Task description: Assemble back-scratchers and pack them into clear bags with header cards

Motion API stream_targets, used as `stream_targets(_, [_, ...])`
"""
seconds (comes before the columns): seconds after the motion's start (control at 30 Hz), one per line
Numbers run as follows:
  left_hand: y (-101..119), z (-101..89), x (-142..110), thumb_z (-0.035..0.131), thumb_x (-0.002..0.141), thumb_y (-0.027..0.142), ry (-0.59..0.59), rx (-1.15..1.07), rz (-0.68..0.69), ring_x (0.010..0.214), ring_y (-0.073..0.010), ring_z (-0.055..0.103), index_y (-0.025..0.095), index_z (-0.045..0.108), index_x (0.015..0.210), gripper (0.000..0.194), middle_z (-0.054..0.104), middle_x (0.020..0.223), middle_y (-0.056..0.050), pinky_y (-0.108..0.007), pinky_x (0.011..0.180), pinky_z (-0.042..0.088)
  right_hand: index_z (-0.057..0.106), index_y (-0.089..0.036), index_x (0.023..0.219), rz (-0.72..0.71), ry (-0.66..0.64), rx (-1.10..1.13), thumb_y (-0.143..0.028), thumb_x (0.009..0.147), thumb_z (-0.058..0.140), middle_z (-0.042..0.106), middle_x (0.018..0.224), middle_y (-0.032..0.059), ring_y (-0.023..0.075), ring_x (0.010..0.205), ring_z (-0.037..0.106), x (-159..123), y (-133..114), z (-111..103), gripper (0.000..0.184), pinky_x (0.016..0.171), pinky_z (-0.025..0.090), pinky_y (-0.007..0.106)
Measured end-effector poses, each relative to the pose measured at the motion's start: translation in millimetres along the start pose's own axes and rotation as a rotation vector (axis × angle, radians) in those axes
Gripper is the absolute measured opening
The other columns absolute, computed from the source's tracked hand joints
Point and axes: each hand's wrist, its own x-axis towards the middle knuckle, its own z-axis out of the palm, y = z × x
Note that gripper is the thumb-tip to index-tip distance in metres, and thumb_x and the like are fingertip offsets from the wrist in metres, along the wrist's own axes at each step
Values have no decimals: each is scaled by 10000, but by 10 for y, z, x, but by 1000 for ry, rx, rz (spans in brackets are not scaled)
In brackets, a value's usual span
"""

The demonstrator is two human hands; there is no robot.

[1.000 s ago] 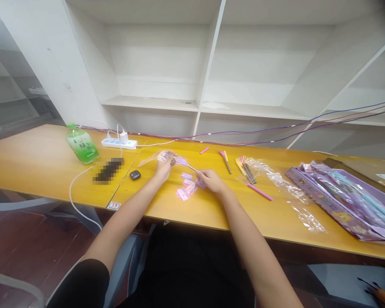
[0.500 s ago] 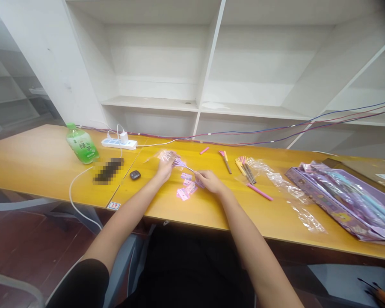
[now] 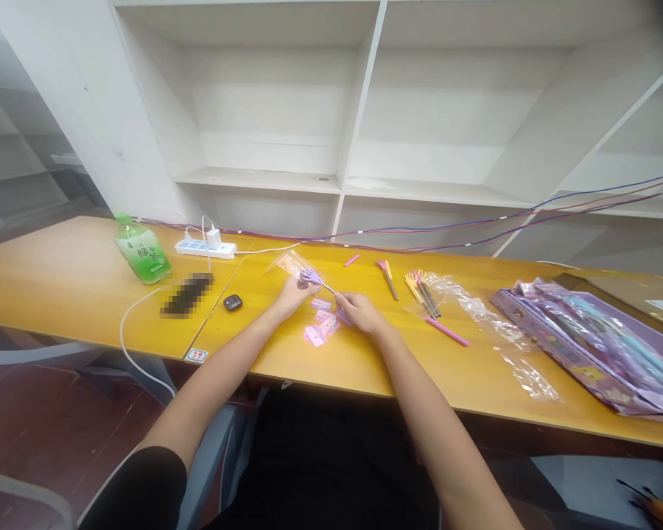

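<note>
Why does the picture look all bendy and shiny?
Head view: wide-lens stretching seems to make the shelves lean; bright glints on the clear wrappers; pale sheen on the table; dark blur in the top right corner; blocky squares hide something beside the black case.

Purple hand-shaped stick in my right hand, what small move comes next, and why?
I'd probably draw the clear wrapper aside with your left hand: it's right by the purple stick's spread prongs and might snag, while your right hand already grips the handle.
</note>
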Motion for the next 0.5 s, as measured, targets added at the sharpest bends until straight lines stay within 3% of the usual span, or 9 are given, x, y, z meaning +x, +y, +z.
stream_targets(0.2, [-61,47,-54,968,618,317,-113,196,-74,819,-193,707,126,735,903,415,770,883,-77,-324,812,532,614,-198,757,-4,-3,58,-655,1030,350,616,706,8,176,700,554,3,-8,55,594,688,407,291])
stream_targets(0.33, [-44,131,-105,973,636,391,-155,79,-119,788,-178,712,130,743,1015,515,775,916,-79,-302,771,543,642,-196,810,-17,-6,87,-673,1026,363,658,769,21,191,756,582,19,-11,105,593,742,436,301])
stream_targets(0.5, [-20,155,-82,958,669,424,17,-40,-110,664,-141,651,114,726,881,441,718,754,-41,-259,656,499,658,-203,964,-49,20,132,-609,1024,435,697,887,32,198,826,596,26,2,155,468,787,463,310])
